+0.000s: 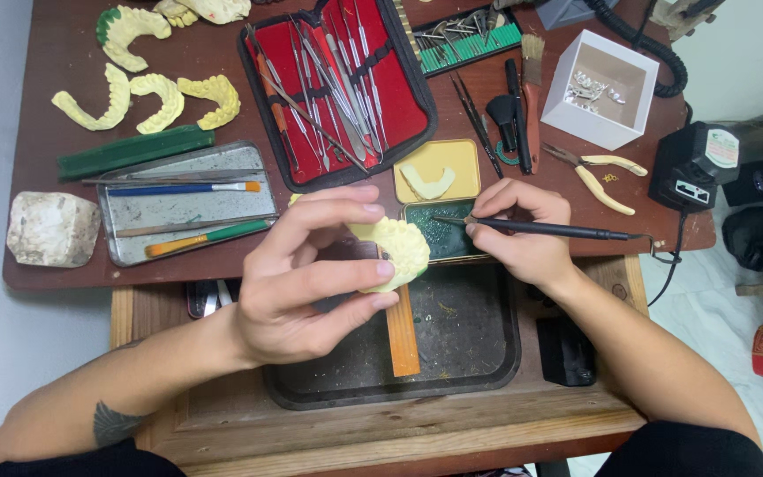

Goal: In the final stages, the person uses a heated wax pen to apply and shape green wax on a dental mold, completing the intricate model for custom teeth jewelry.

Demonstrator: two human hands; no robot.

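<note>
Beyond one held cast, three arch casts lie.

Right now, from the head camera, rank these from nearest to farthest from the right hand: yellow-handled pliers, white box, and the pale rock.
From the right hand:
1. Yellow-handled pliers, just beyond it, to its right.
2. White box, farther back on the right.
3. Pale rock, far left edge of the table.

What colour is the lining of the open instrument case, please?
Red, seen clearly in the head view: the instrument case lies open on the table.
</note>
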